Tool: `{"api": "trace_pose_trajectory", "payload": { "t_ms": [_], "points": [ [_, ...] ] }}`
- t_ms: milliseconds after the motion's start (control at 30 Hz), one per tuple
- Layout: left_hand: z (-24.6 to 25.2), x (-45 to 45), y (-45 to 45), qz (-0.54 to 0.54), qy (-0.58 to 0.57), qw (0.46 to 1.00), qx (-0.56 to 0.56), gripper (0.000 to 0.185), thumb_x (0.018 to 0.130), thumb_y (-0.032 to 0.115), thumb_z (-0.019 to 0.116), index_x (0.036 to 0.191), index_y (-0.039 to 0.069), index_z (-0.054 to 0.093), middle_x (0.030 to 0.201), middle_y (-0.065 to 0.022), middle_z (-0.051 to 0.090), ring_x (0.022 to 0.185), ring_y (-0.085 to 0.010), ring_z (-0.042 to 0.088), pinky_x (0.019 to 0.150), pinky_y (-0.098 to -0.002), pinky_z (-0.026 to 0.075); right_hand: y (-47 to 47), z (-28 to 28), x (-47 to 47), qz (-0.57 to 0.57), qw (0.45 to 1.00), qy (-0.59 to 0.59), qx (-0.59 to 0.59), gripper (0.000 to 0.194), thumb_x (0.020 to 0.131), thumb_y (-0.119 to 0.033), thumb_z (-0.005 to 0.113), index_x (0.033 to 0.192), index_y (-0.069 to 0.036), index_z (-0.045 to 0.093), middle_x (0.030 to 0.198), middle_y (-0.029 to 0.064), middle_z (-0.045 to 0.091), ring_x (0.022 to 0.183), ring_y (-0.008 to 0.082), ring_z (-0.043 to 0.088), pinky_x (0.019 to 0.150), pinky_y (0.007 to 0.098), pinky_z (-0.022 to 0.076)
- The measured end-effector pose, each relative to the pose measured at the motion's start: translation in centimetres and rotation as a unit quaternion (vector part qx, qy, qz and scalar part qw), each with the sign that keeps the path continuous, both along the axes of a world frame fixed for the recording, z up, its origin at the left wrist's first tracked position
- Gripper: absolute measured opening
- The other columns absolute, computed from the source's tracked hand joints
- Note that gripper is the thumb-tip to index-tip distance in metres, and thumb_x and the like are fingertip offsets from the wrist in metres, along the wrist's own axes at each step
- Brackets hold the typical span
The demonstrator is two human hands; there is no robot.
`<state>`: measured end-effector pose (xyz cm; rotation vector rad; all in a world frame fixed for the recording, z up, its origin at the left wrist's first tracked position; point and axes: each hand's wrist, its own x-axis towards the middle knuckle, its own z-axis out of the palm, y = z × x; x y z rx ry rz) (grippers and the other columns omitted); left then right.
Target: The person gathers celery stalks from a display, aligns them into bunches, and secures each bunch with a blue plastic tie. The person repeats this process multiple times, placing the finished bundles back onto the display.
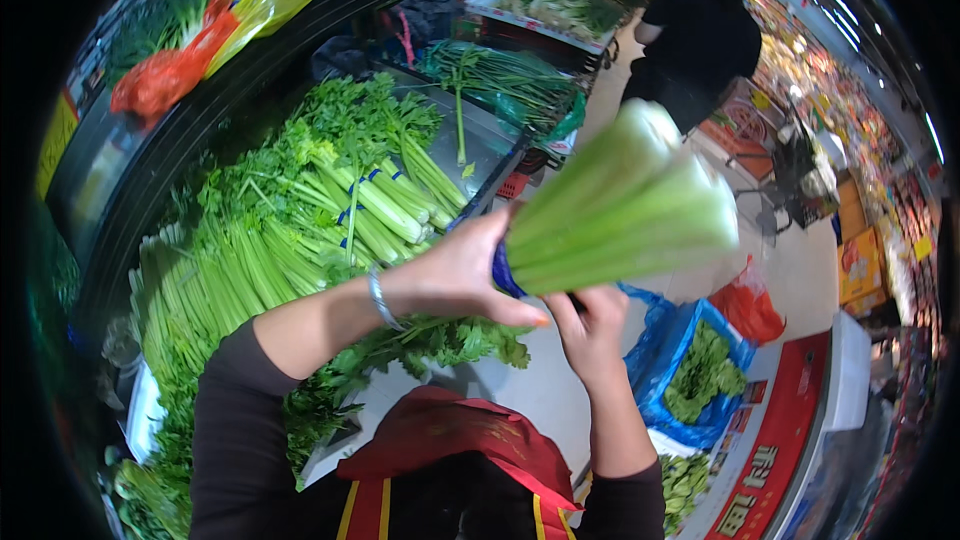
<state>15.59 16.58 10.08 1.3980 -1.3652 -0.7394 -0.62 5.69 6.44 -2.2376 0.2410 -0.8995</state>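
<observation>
My left hand (472, 270) grips a celery bunch (600, 225) around a dark blue band (507, 270). The cut white base points up to the right and is blurred. Leaves (472, 341) hang down behind my left forearm. Below the stalks, close to the band, my right hand (596, 322) has its fingers curled against the underside; whether something is pinched between them is hidden. On the dark display counter at the left lie banded celery bunches (382, 202) and a row of more celery stalks (232, 270).
Green onions (510, 82) lie past the counter's end. A blue-lined crate (660, 382) of leafy greens and a red plastic bag (750, 307) stand at the right. Someone in black (701, 30) stands in the aisle. Orange (176, 64) and yellow bags (266, 7) lie on the upper shelf.
</observation>
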Motion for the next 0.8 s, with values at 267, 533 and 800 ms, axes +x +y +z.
{"api": "trace_pose_trajectory", "payload": {
  "t_ms": [267,533,800],
  "points": [
    [-3.3,1.2,-1.9,-0.057,-0.096,0.993,-0.035,0.039,0.058,0.023,0.075,0.085,0.001,0.057,0.068,-0.0150,0.062,0.063,-0.0299,0.064,0.060,-0.0333,0.052,-3.5,-5.9,-2.8,0.045,0.990,0.117,-0.069,0.021,0.082,-0.008,0.061,0.103,-0.003,0.063,0.104,0.0139,0.062,0.094,0.0310,0.058,0.083,0.0392,0.0445],
    [-3.9,5.0,-5.9,-0.031,0.072,0.993,0.088,0.042,0.060,0.021,0.079,0.092,0.001,0.061,0.078,-0.0056,0.067,0.071,-0.0107,0.063,0.066,-0.0271,0.051,-24.5,-21.8,0.9,-0.135,0.973,-0.009,0.189,0.019,0.088,-0.014,0.053,0.100,-0.002,0.062,0.096,0.0085,0.063,0.087,0.0197,0.059,0.076,0.0310,0.0457],
    [11.7,14.3,-7.4,0.329,-0.132,0.932,0.071,0.040,0.061,0.023,0.075,0.090,0.000,0.059,0.071,-0.0015,0.059,0.062,-0.0104,0.056,0.058,-0.0253,0.048,-44.7,-21.1,5.0,-0.159,0.932,0.017,0.324,0.020,0.093,-0.024,0.052,0.088,-0.009,0.064,0.063,-0.0066,0.043,0.053,0.0026,0.034,0.047,0.0188,0.0260]
  ]
}}
